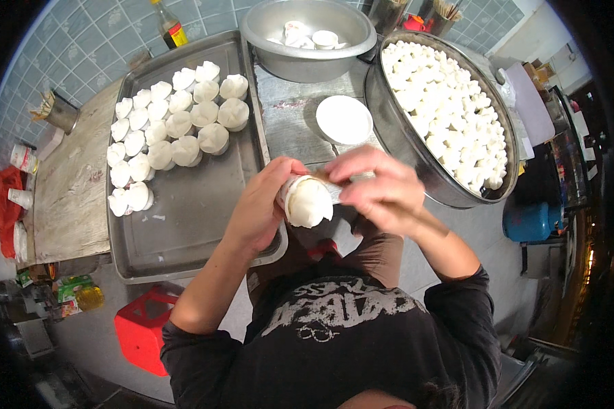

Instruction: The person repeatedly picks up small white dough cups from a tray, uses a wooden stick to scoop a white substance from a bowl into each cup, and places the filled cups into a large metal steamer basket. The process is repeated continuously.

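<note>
In front of my body, my left hand [267,207] grips a white paper cup [285,197] tilted towards me. A white, ragged-edged lining or filling [309,203] shows in its mouth; I cannot tell which. My right hand [381,186] is blurred at the cup's right side, with fingers spread near the rim. Whether it pinches anything is unclear. Left of my hands lies a metal tray [199,225], where several rows of white cups [179,123] with pointed, folded paper tops stand close together. Beyond my hands a round white dish or lid [344,119] rests on the wooden table [291,115].
A metal basin [309,66] at the back holds several white cups [325,39]. On the right, a large round metal pan [394,128] is full of small white lumps [445,112]. A sauce bottle [170,28] stands behind the tray. A red stool [140,327] is at lower left, a blue gas cylinder [527,222] at right.
</note>
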